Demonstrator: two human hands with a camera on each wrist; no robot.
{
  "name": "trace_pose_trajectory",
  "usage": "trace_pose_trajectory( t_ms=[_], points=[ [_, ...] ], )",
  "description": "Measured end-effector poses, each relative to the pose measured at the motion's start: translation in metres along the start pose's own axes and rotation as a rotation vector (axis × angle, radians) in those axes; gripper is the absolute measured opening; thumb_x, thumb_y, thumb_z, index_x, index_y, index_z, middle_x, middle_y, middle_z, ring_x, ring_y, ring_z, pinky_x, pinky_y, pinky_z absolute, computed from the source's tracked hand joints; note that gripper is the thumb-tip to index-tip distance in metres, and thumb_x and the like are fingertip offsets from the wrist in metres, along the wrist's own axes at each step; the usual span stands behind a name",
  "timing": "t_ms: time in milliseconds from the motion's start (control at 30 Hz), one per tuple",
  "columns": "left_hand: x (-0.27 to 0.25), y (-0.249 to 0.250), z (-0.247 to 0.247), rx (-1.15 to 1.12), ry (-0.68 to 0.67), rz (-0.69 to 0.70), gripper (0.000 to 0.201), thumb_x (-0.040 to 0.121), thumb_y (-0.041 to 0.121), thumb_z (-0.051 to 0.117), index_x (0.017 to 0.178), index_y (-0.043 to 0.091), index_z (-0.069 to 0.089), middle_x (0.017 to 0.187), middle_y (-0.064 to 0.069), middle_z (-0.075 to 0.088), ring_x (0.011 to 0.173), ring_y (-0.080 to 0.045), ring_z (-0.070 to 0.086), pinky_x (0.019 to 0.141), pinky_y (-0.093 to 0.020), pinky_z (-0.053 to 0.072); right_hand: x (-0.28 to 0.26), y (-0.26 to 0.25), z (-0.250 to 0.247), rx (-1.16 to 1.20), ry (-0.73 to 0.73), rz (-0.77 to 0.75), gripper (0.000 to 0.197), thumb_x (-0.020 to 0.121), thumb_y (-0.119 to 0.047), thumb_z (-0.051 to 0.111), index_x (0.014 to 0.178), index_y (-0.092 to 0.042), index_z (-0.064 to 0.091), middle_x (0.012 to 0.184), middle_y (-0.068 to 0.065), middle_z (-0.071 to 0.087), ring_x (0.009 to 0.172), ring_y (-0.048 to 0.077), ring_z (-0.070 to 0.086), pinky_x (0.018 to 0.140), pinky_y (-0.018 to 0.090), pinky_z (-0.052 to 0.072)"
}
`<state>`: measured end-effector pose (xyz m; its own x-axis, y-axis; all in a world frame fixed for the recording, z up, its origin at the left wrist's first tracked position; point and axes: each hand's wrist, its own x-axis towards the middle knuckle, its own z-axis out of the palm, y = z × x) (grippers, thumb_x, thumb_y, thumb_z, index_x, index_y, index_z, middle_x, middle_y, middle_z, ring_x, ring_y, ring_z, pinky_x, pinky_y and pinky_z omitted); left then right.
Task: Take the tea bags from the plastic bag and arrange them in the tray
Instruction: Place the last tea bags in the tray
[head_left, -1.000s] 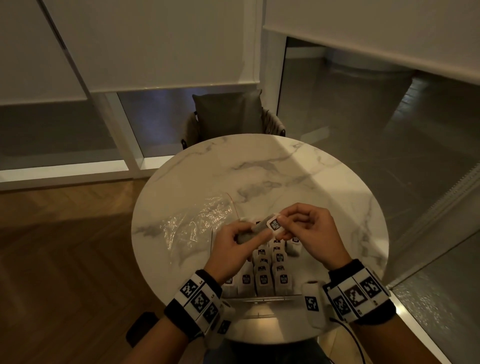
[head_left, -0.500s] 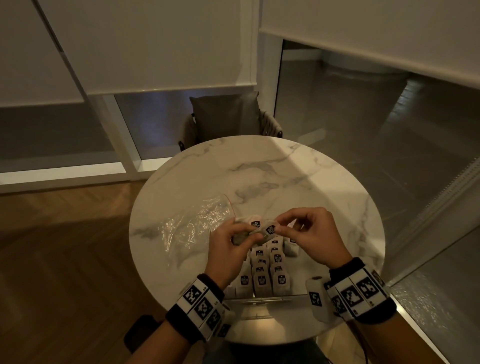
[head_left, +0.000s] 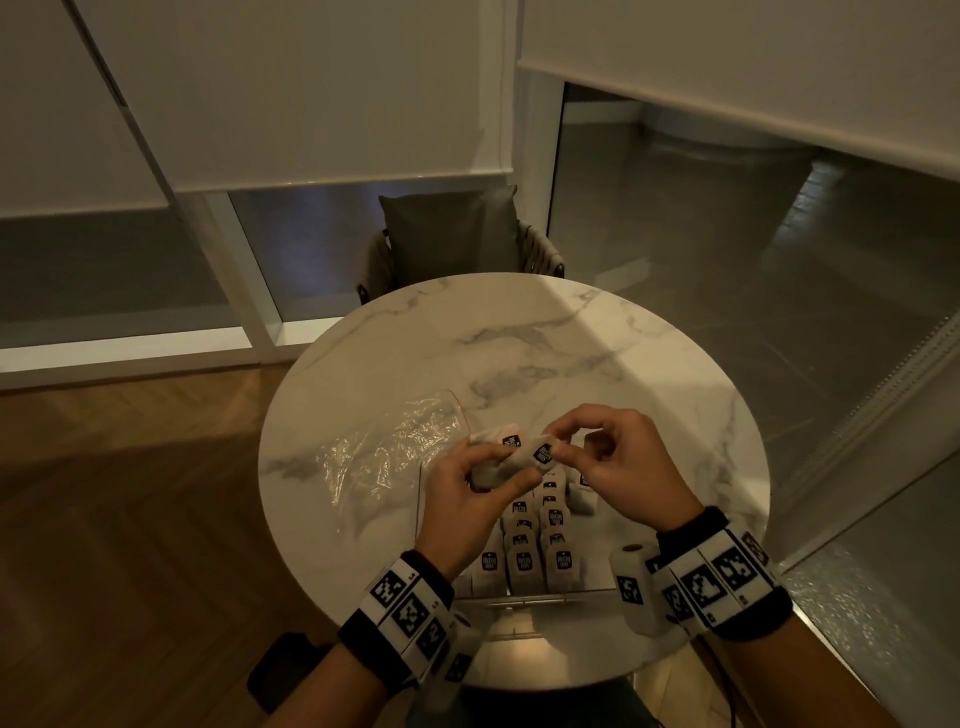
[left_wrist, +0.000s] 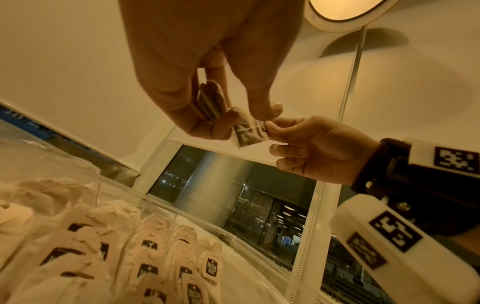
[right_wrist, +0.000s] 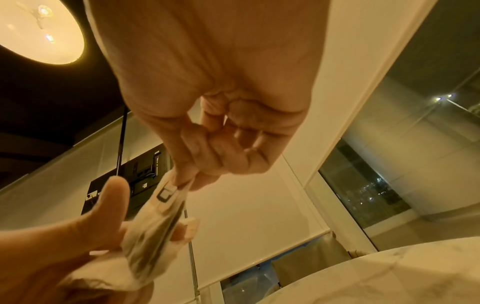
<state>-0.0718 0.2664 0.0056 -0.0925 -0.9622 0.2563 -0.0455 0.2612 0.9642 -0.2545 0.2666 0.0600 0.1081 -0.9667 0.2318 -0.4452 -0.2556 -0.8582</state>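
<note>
Round table (head_left: 519, 332) centre, chair (head_left: 457, 244) behind it at 12 o'clock; plastic bag (head_left: 384, 457) on table at 9 o'clock; tray (head_left: 524, 597) at 6 o'clock, tea bags (head_left: 530, 561) in rows inside; both hands above tray's far end

Lounge: marble table (head_left: 519, 332), cushioned chair (head_left: 452, 244), roller blinds (head_left: 311, 93).

We can't count the tea bags (head_left: 485, 470) bunched in the left hand (head_left: 464, 499); its fingers cover most of them. The hands hide the far end of the tray (head_left: 524, 603), whose clear walls barely read from the head view. The counter (head_left: 395, 353) edge nearest us is cut off by our wrists. Labels in the tray rows are too small to read overhead. The right hand (right_wrist: 215, 131) view blurs the pinched bag (right_wrist: 155, 222).
</note>
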Motion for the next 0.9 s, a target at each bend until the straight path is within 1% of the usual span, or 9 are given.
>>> trace_pose_trajectory(
  t_ms=[100, 167, 333, 467, 600, 633, 733, 800, 900],
  points=[
    [0.001, 0.0, 0.001, -0.034, -0.033, -0.043, 0.033, 0.071, 0.045, 0.082, 0.086, 0.016, 0.078, 0.086, -0.008, 0.07, 0.08, -0.027, 0.068, 0.072, -0.051, 0.058, 0.004, -0.002, -0.003, -0.026, -0.029, -0.012, 0.017, 0.084, -0.002, 0.072, 0.084, -0.02, 0.073, 0.079, -0.006, 0.068, 0.045, 0.005, 0.043, 0.051, 0.017, 0.04],
    [0.0, 0.0, 0.002, -0.058, -0.054, -0.065, 0.025, 0.077, 0.038, 0.081, 0.083, 0.014, 0.079, 0.081, -0.011, 0.072, 0.074, -0.031, 0.069, 0.07, -0.053, 0.058, 0.007, -0.003, -0.003, -0.07, -0.033, -0.005, 0.021, 0.084, -0.003, 0.072, 0.082, -0.024, 0.072, 0.075, -0.01, 0.066, 0.045, 0.005, 0.044, 0.05, 0.017, 0.039],
    [0.0, 0.001, 0.004, -0.089, -0.045, -0.096, 0.022, 0.078, 0.027, 0.079, 0.088, 0.008, 0.077, 0.086, -0.014, 0.071, 0.077, -0.024, 0.069, 0.068, -0.029, 0.057, 0.016, -0.012, -0.009, -0.119, -0.117, 0.019, 0.02, 0.084, -0.007, 0.073, 0.083, -0.027, 0.073, 0.073, -0.009, 0.067, 0.044, 0.004, 0.044, 0.05, 0.016, 0.037],
    [0.001, -0.002, 0.006, -0.095, -0.068, -0.099, 0.017, 0.081, 0.023, 0.077, 0.089, 0.008, 0.078, 0.088, -0.015, 0.071, 0.081, -0.028, 0.07, 0.072, -0.033, 0.059, 0.027, -0.027, -0.015, -0.28, -0.195, -0.01, 0.015, 0.082, -0.012, 0.076, 0.082, -0.028, 0.075, 0.08, -0.007, 0.072, 0.052, -0.002, 0.053, 0.057, 0.016, 0.038],
    [0.0, 0.001, 0.009, -0.128, -0.087, -0.119, 0.018, 0.083, 0.022, 0.077, 0.091, 0.007, 0.077, 0.087, -0.016, 0.072, 0.082, -0.032, 0.07, 0.075, -0.043, 0.06, 0.029, -0.04, -0.022, -0.227, -0.371, -0.024, 0.009, 0.082, -0.014, 0.077, 0.082, -0.023, 0.077, 0.07, -0.016, 0.07, 0.044, 0.006, 0.045, 0.052, 0.015, 0.037],
    [0.0, 0.001, 0.01, -0.129, -0.097, -0.122, 0.017, 0.083, 0.021, 0.076, 0.092, 0.006, 0.077, 0.086, -0.015, 0.072, 0.079, -0.03, 0.07, 0.073, -0.041, 0.06, 0.029, -0.042, -0.024, -0.211, -0.393, -0.03, 0.009, 0.082, -0.013, 0.077, 0.082, -0.022, 0.077, 0.068, -0.019, 0.069, 0.043, 0.006, 0.043, 0.05, 0.014, 0.036],
    [-0.002, 0.0, 0.009, -0.116, -0.084, -0.129, 0.009, 0.083, 0.01, 0.076, 0.091, 0.005, 0.077, 0.082, -0.01, 0.071, 0.067, -0.008, 0.064, 0.062, -0.02, 0.05, 0.028, -0.044, -0.027, -0.263, -0.348, -0.046, 0.012, 0.082, -0.012, 0.077, 0.081, -0.024, 0.077, 0.065, -0.026, 0.066, 0.043, 0.007, 0.042, 0.049, 0.011, 0.035],
    [-0.004, -0.003, 0.008, -0.121, -0.077, -0.148, 0.015, 0.081, 0.011, 0.078, 0.095, 0.007, 0.076, 0.091, -0.011, 0.072, 0.074, -0.01, 0.067, 0.066, -0.019, 0.052, 0.028, -0.045, -0.029, -0.315, -0.314, -0.047, 0.011, 0.082, -0.014, 0.077, 0.082, -0.025, 0.077, 0.066, -0.022, 0.068, 0.045, 0.005, 0.046, 0.049, 0.01, 0.035],
    [-0.007, -0.006, 0.004, -0.133, -0.048, -0.189, 0.03, 0.073, 0.019, 0.084, 0.101, 0.014, 0.075, 0.108, -0.009, 0.071, 0.095, -0.019, 0.071, 0.08, -0.03, 0.058, 0.028, -0.046, -0.031, -0.489, -0.274, -0.05, 0.009, 0.083, -0.019, 0.075, 0.082, -0.028, 0.077, 0.073, -0.015, 0.07, 0.058, -0.007, 0.055, 0.053, 0.01, 0.032]
  ],
)
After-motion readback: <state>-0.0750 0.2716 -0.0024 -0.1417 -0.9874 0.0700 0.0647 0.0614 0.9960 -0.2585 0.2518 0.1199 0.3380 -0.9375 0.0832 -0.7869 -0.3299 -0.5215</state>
